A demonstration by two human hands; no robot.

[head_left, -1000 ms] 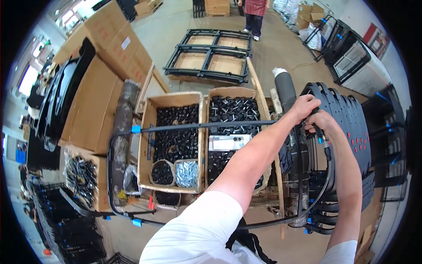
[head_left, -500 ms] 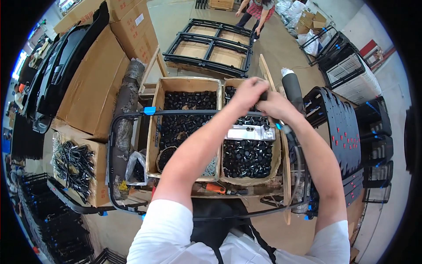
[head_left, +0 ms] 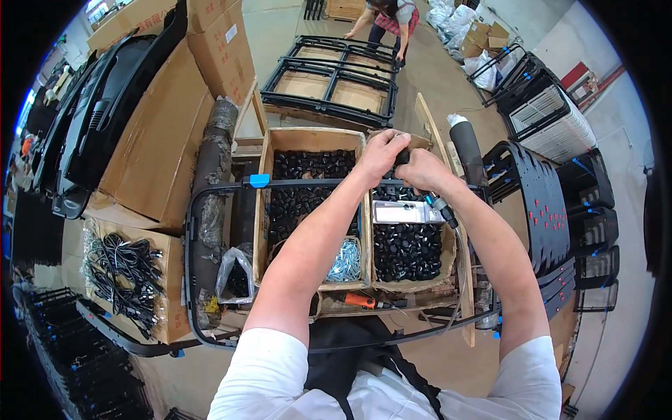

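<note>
Left hand is curling tightly over a dark tool, right hand is gripping its handle, both at the black frame's far bar; contact unclear. Poor alignment is risking slips along smooth, round-cornered tubing. Glossy caps are filling rough cardboard box.

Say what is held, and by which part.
The right hand holds a dark tool near its hose end; the left hand is closed over its far end.
</note>
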